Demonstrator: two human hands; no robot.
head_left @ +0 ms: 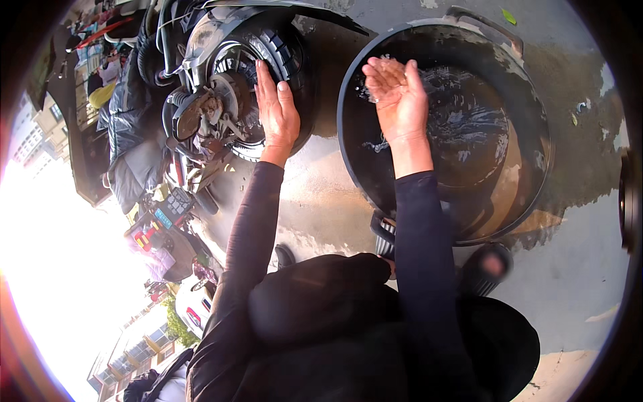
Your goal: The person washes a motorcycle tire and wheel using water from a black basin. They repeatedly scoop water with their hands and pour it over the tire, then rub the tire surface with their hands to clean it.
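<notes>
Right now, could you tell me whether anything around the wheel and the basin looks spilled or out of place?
Yes: the concrete ground between the scooter wheel and the dark water basin is wet in dark patches. The left hand rests flat on the tyre; the right hand is cupped, dripping, over the basin.

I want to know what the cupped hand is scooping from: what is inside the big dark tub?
The tub holds rippling, murky water; the cupped right hand hovers over it, wet. The bottom cannot be seen through the water, and the right forearm covers the near rim.
</notes>
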